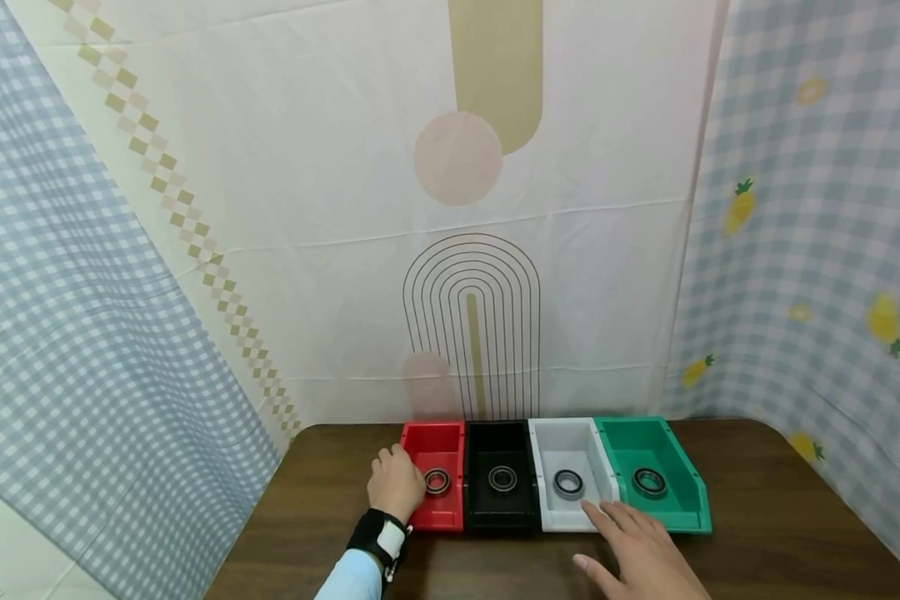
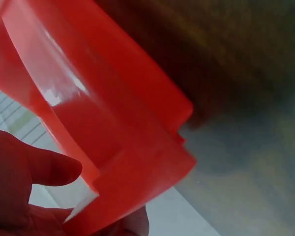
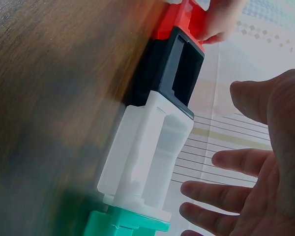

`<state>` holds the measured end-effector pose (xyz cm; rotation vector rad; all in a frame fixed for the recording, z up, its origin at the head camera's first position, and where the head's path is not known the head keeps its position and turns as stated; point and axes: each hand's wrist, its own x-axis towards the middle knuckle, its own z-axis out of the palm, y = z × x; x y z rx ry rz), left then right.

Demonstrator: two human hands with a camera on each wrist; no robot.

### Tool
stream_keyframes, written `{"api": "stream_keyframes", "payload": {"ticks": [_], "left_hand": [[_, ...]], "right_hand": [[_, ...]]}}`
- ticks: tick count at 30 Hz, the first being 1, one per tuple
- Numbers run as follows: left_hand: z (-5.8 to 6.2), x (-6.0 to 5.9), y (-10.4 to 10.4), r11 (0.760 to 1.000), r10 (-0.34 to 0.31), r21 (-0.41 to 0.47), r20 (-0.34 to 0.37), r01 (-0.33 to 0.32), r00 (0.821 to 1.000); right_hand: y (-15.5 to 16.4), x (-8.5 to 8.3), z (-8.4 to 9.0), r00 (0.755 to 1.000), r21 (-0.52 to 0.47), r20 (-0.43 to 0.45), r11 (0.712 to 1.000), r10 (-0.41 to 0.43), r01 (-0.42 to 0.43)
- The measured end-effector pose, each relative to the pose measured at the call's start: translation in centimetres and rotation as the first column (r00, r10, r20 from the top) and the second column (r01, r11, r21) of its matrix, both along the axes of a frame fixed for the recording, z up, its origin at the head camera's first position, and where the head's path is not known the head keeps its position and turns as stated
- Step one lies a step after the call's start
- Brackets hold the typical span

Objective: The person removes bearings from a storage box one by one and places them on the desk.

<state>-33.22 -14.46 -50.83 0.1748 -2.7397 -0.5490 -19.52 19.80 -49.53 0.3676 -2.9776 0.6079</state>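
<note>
Red bin (image 1: 442, 440) in left grip (image 1: 396, 483)

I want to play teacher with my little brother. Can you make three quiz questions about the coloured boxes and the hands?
1. True or false: each of the four plastic bins holds one metal ring.
2. Which bin does the left hand grip? A) red plastic bin B) black plastic bin C) green plastic bin
3. Fill in: the right hand, fingers spread, is near the front of the ____ plastic bin.

Key
1. True: a dark metal ring lies in each bin.
2. A
3. white
</note>
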Motion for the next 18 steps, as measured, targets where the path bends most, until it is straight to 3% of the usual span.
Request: {"api": "stream_keyframes", "payload": {"ticks": [9,14,18], "left_hand": [[0.3,-2.1,-0.7,0.999,-0.015,-0.048,0.095,0.020,0.995],[-0.5,-3.6,-1.9,0.996,-0.067,0.075,0.210,0.052,0.975],[-1.0,-4.2,-2.9,0.974,-0.150,0.205,0.241,0.101,0.959]], "right_hand": [[-0.5,-0.2,0.2,0.999,0.012,0.035,1.000,-0.022,0.021],[-0.8,-0.3,0.4,0.998,0.025,0.057,0.999,-0.035,0.033],[-1.0,-0.3,0.5,0.998,0.025,0.057,0.999,-0.036,0.034]]}}
